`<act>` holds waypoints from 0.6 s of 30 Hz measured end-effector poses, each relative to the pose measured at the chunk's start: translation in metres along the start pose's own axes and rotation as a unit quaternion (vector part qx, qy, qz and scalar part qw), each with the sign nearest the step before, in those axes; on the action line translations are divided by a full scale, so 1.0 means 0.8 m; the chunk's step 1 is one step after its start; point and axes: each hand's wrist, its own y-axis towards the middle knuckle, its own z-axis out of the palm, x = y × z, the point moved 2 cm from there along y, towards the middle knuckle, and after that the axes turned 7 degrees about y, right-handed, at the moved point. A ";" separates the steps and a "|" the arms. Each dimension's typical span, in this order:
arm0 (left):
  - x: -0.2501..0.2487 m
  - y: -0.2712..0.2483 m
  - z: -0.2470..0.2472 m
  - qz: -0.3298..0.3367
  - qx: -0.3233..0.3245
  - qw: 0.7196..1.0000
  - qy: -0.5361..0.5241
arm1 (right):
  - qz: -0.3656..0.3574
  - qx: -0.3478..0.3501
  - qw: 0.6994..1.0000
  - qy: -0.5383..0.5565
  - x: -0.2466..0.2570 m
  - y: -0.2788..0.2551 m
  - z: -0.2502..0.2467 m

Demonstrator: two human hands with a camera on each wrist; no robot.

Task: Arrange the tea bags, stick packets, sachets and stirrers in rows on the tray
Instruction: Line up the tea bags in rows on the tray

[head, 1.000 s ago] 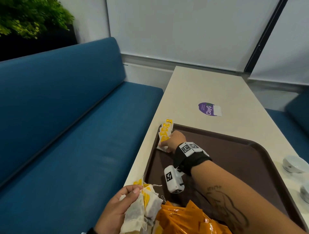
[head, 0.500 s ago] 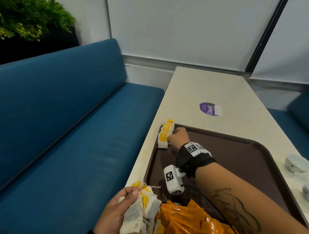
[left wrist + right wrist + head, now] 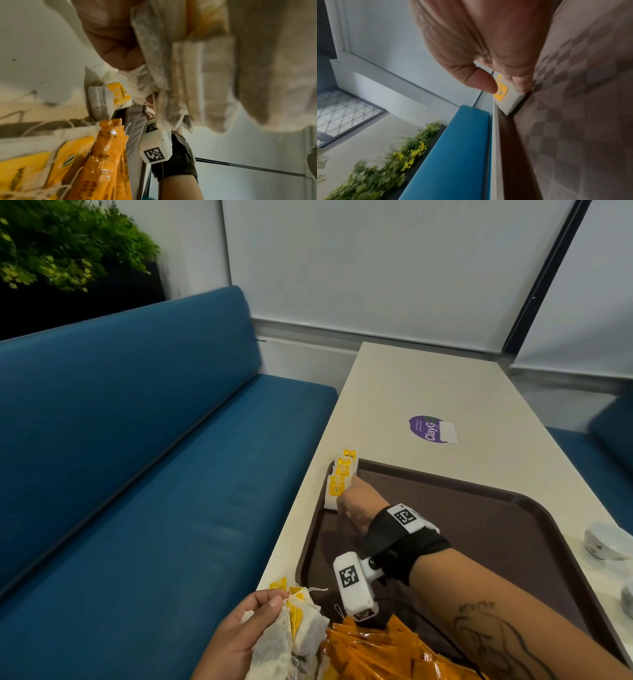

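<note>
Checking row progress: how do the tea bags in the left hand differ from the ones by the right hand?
The bunch in the left hand is a loose, crumpled clump off the tray's near corner. The row by the right hand overlaps neatly along the tray edge, tags up. Both have yellow tags.

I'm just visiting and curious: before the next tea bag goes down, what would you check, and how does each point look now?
1. Tray floor free beside the row: ok.
2. Row of tea bags lined along the tray's left rim: ok.
3. Right hand off the row: not ok, fingers touch the nearest bag.
4. Left hand has a firm grip on the spare tea bags: ok.
5. Strings untangled: cannot tell.
6. Orange stick packets clear of the row: ok.
</note>
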 end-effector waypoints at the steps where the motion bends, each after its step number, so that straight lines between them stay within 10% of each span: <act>1: 0.001 0.001 0.000 0.005 0.000 1.000 -0.007 | 0.004 -0.005 1.000 0.015 -0.003 0.003 0.004; 18: -0.008 -0.002 0.002 -0.002 -0.017 1.000 0.017 | 0.064 -0.056 0.976 0.199 0.022 0.024 -0.009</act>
